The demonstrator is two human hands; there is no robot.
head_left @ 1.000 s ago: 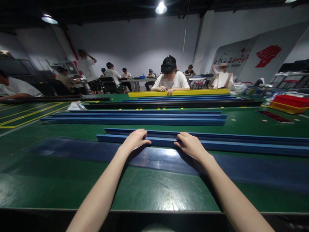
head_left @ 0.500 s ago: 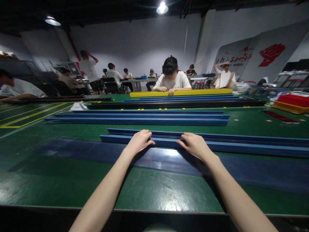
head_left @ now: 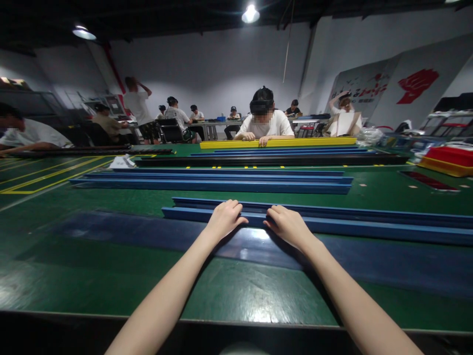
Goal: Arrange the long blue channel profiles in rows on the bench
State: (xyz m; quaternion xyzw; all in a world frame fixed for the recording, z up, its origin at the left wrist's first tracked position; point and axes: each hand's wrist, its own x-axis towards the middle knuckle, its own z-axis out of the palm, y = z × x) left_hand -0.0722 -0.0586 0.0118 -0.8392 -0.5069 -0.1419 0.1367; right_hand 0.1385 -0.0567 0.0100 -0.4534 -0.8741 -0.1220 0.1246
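Note:
A long blue channel-shaped profile lies crosswise in front of me and runs out past the right edge of the view. My left hand is closed over its near wall, close to the left end, with the thumb on the front face. A short way to the right, my right hand grips the same wall with curled fingers. Those fingertips are hidden inside the channel. Nearer to me, a flat, glossy, see-through strip stretches across the table below both wrists.
More blue profiles lie farther back, with a black profile beyond. A co-worker opposite handles a yellow profile. A white block sits left; a dark flat panel and red-yellow bins are right.
The blue profile has slid a little to the right. My left hand has moved right with it, and my right hand has shifted slightly left, so the hands are closer together.

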